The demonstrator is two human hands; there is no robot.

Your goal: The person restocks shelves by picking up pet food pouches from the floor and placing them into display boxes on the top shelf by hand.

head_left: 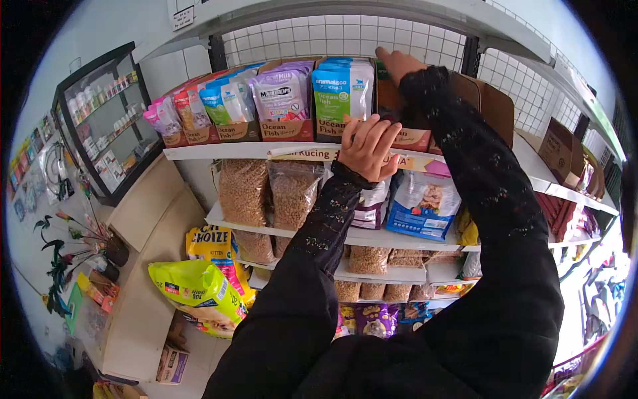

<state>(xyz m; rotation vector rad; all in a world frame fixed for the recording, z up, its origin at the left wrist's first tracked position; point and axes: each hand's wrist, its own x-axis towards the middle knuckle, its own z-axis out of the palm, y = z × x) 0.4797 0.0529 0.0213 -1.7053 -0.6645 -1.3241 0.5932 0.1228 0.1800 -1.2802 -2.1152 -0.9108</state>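
Observation:
On the top shelf, my left hand [369, 146] lies at the front of a brown cardboard display box [410, 138], fingers slightly apart and tips at its low front rim. My right hand [403, 64] reaches over the box toward its tall back panel, with a finger stretched out to the left. Part of that hand is hidden by the black sleeve. Just left of my hands, blue, white and green pouches [343, 90] stand upright in a similar Ocean Fish box. Purple pouches [282, 93] fill the box beyond them.
Lower shelves carry clear bags of brown kibble [247, 193] and a blue pet food bag [423, 205]. A yellow-green food sack [199, 292] leans at lower left. Beside the shelf stands a glass cabinet [100, 120]. Another brown box [563, 149] sits on the right-hand shelf.

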